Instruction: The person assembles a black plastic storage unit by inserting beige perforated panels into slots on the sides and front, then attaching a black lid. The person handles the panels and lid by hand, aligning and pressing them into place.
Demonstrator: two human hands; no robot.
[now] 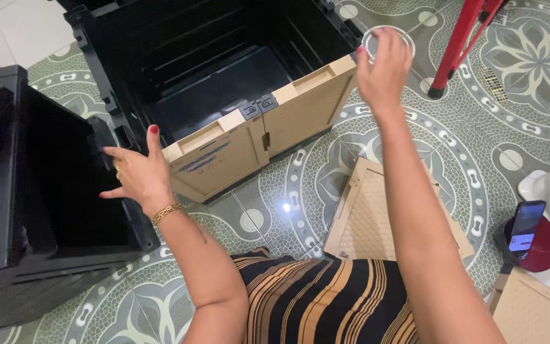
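Left hand (pixel 136 175) sits at nine o'clock, fingers spread apart and empty, its fingertips resting against the rim of the black cabinet shell (pixel 46 191) lying open on its side, thumb pointing up toward the beige door panels (pixel 259 137). Those two beige doors stand shut at the centre, joined by dark latches (pixel 257 106), fronting the big black cabinet body (pixel 224 57) at twelve o'clock. Up at one o'clock, the right hand (pixel 384 67) is raised, fingers pinched together on a clear ring-shaped piece (pixel 386 39), held just off the door's far corner. Below the forearm, at five o'clock, a loose beige lattice panel (pixel 370 216) lies flat on the patterned floor tiles (pixel 529 108). A red stand leg (pixel 456 44) sits at two o'clock, a phone (pixel 526 224) propped at four o'clock
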